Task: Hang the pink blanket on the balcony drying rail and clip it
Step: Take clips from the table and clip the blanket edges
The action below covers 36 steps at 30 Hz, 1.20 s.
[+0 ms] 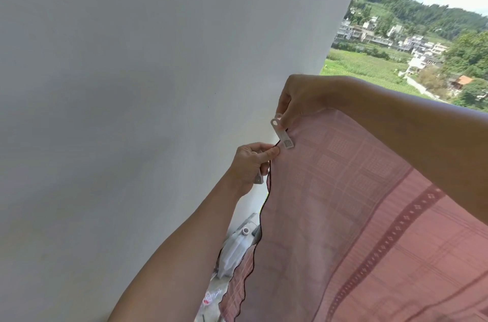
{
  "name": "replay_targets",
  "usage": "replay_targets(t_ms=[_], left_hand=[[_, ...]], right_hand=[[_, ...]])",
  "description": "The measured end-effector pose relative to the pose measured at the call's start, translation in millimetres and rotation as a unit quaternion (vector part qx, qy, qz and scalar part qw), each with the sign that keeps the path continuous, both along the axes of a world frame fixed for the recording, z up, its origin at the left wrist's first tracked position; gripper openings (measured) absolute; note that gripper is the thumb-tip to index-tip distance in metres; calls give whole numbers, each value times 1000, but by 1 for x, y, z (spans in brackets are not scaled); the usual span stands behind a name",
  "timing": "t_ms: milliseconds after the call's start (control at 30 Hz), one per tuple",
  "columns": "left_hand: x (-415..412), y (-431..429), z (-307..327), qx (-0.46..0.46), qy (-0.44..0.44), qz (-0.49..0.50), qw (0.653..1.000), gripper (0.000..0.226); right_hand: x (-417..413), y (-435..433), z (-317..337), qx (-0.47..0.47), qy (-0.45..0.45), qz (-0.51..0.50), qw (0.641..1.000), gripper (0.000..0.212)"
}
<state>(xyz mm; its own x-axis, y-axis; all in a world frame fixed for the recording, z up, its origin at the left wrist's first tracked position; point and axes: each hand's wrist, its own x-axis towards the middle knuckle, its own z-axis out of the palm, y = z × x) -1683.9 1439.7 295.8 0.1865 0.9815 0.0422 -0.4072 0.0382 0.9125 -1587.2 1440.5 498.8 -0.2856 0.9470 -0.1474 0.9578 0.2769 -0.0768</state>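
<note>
The pink blanket (343, 203) with a woven check pattern and a dark scalloped edge hangs across the right half of the view; the rail under its top fold is hidden. A white plastic clip (283, 134) sits on the blanket's top left corner. My right hand (298, 94) pinches the clip's upper end from above. My left hand (250, 163) pinches the blanket's edge just below the clip, and a second pale clip end shows under its palm.
A white wall (132, 110) fills the left, close to the blanket's edge. Below, between wall and blanket, lie a white plastic jug (237, 247) and some litter. Beyond the balcony are fields, houses and wooded hills.
</note>
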Motion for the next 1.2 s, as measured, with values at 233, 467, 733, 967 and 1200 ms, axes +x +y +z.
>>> replay_targets(t_ms=[233, 467, 733, 967, 1200], left_hand=[[-34, -19, -34, -102, -13, -30, 994, 57], [-64, -69, -94, -191, 92, -63, 975, 17], [-82, -113, -128, -166, 214, -139, 953, 3], [-55, -141, -138, -89, 363, -243, 895, 20], [-30, -147, -145, -91, 395, -300, 863, 12]], right_hand=[[8, -8, 4, 76, 98, -21, 992, 36], [2, -72, -35, 305, 273, 46, 911, 17], [38, -94, -193, 49, 269, -33, 961, 11], [60, -127, -271, -125, 351, -51, 927, 26], [79, -138, -291, -157, 375, -3, 914, 11]])
